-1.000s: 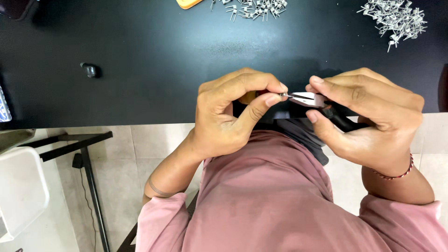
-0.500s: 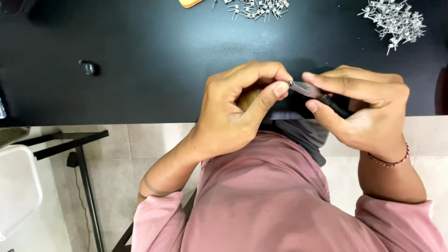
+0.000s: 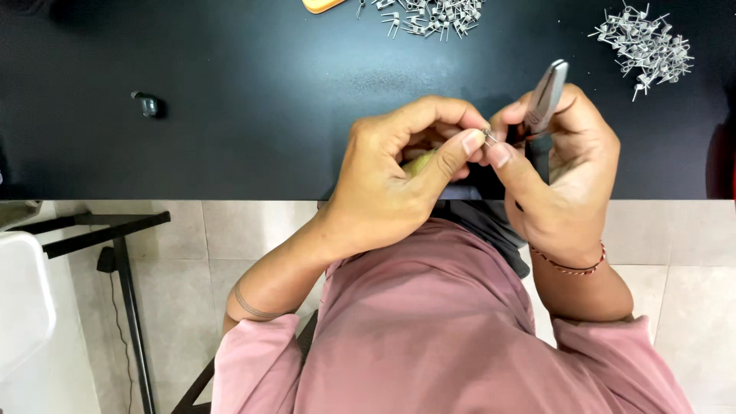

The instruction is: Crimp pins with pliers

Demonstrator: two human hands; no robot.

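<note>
Since half a second ago the slim grey metal tool [image 3: 546, 96] in the right hand [image 3: 563, 165] has swung up: it lay nearly flat across the fingers, its tip meeting the left thumb, and now it stands almost upright at the upper right of centre, its rounded end pointing toward the top of the frame. Whether it is tweezers or small pliers cannot be told. The right hand's fingers are curled closed around its lower part, while its thumb reaches left to meet the left hand [image 3: 391, 180]. Between that thumb and the left thumb and forefinger sits a tiny metal pin part [image 3: 488, 136], pinched at the very centre of the frame, just above the near edge of the black table [image 3: 253, 92]. The left hand's fingers are closed on it, and something yellowish-green [image 3: 420, 162] shows inside the curl of that palm, too hidden to name. So the tool has come off the small piece, and the fingertips alone appear to be holding and turning it. Both hands have also shifted slightly toward the top of the frame. Two heaps of similar grey metal pins lie untouched, one at top centre [image 3: 433, 11] and one at the upper right [image 3: 644, 46], and a small dark object [image 3: 147, 103] rests at the upper left.
</note>
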